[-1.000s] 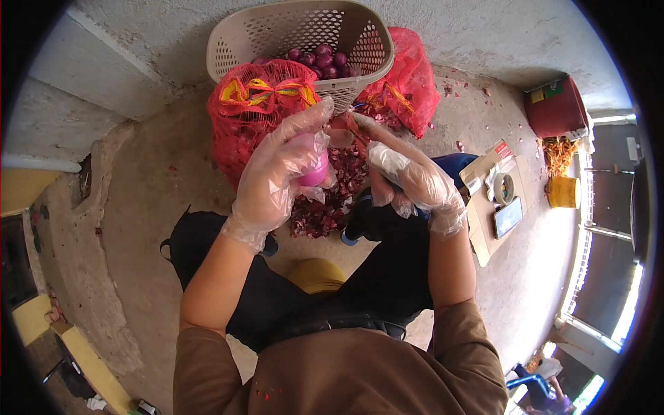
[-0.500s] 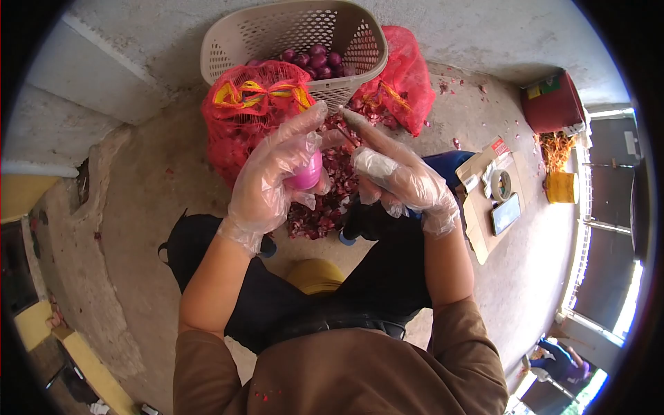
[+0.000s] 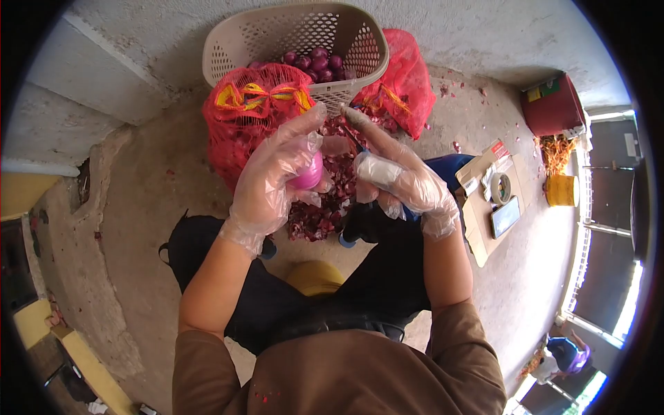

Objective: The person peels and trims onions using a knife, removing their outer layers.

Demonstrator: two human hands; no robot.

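My left hand, in a clear plastic glove, is closed around a smooth pink-purple onion. My right hand, gloved the same way and with a white wrap on one finger, grips a small knife. Only a thin dark part of that knife shows, near the thumb and forefinger; its handle is hidden in the hand. The two hands face each other with a narrow gap between them. Beneath them a heap of dark red onion skins covers the floor.
Ahead stands a beige basket with several red onions. Red mesh bags flank its front. To the right lie cardboard, a tape roll and a phone. A red bin and another person are farther right.
My hands keep almost the same pose, and the knife's angle has shifted slightly. At the far right, the other person has changed posture.
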